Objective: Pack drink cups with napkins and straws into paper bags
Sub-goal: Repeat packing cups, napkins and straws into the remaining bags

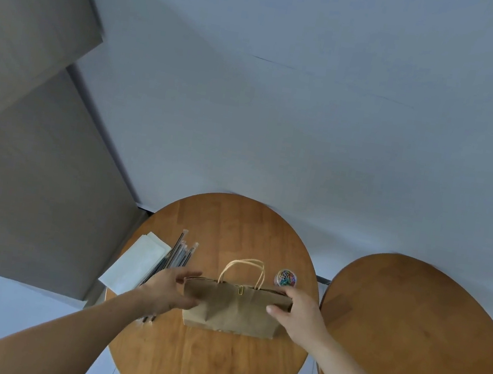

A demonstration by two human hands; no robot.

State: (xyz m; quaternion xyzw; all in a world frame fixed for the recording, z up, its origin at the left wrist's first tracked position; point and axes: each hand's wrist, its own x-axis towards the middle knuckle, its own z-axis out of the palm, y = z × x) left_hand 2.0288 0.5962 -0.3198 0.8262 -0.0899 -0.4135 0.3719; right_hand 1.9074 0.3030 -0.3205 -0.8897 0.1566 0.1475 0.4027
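Bag [231, 308] on table [213, 369] | left hand [167, 290] spread beside it | right hand [300, 315] pinching its end

The closed paper bag [231, 308] hides its inside.

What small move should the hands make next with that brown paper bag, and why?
Probably close the left hand on the brown paper bag with twine handles and lift it aside. Its folded top seems held by a paper clip, the right hand pinches its right end, and the left hand's fingers sit open at its left end.
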